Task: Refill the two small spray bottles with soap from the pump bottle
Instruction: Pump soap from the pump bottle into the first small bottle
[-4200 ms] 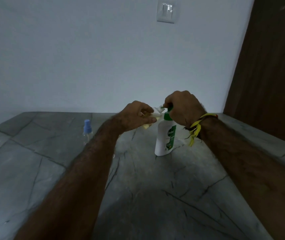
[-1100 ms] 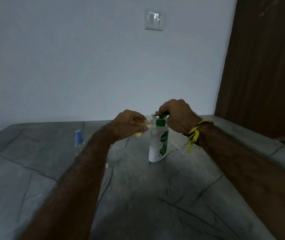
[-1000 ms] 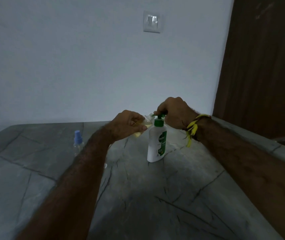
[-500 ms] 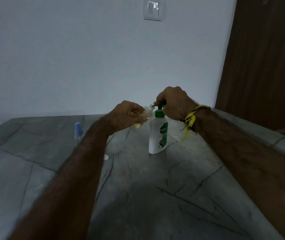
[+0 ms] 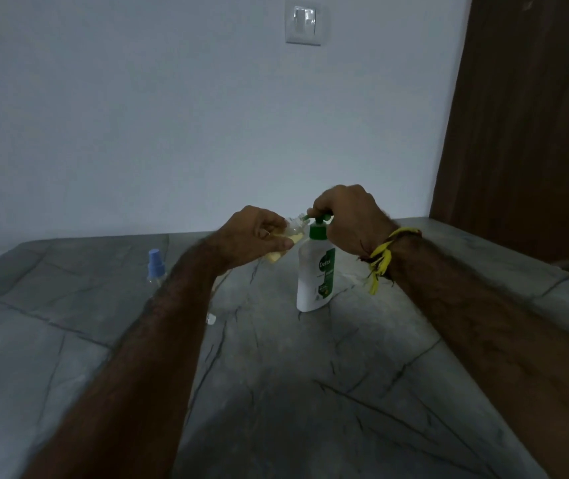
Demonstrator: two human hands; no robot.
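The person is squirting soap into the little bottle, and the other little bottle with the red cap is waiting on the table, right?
Almost. The waiting spray bottle has a blue cap, not red; the head view shows it. The rest fits: the right hand is on the pump bottle, and the left hand holds the little bottle at its spout.

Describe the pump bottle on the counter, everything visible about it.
The pump bottle stands upright on the grey stone counter. Its body looks like white plastic, with a green label on the side toward the right arm and a green collar and pump head on top. The right hand is curled over the pump head. The spout points toward the open neck of the small clear bottle, partly filled with yellowish liquid, which the left hand holds tilted against it. Its fill level cannot be seen.
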